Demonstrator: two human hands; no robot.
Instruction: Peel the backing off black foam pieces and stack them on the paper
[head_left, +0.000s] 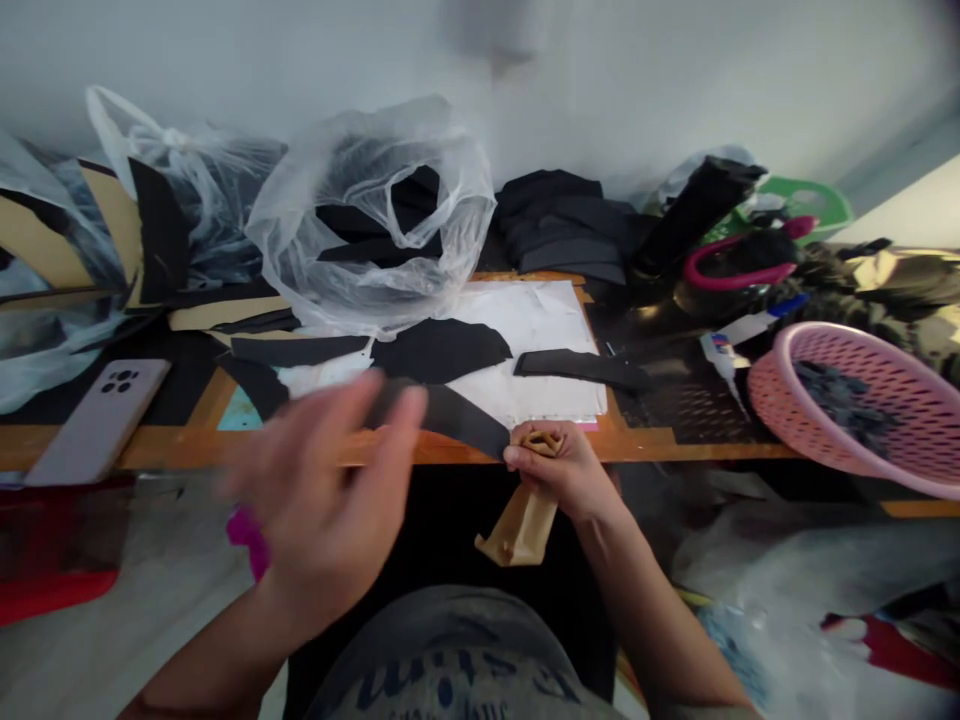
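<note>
My right hand (559,470) is closed at the table's front edge. It holds a crumpled strip of brown paper (517,525) that hangs below the fist, and its thumb and fingertips pinch one end of a curved black strip (469,420). My left hand (330,480), smeared by motion, is raised over the strip's other end with thumb and fingers apart; whether it touches the strip cannot be made out. Behind them, a wide black cut piece (439,350) and a narrow black piece (570,366) lie on white paper sheets (536,310).
A clear plastic bag (300,220) with black pieces stands at the back, beside a stack of dark pieces (562,225). A phone (101,420) lies left. Rightward are a glue bottle (724,355), a black cylinder (697,215) and a pink basket (810,430) of dark scraps.
</note>
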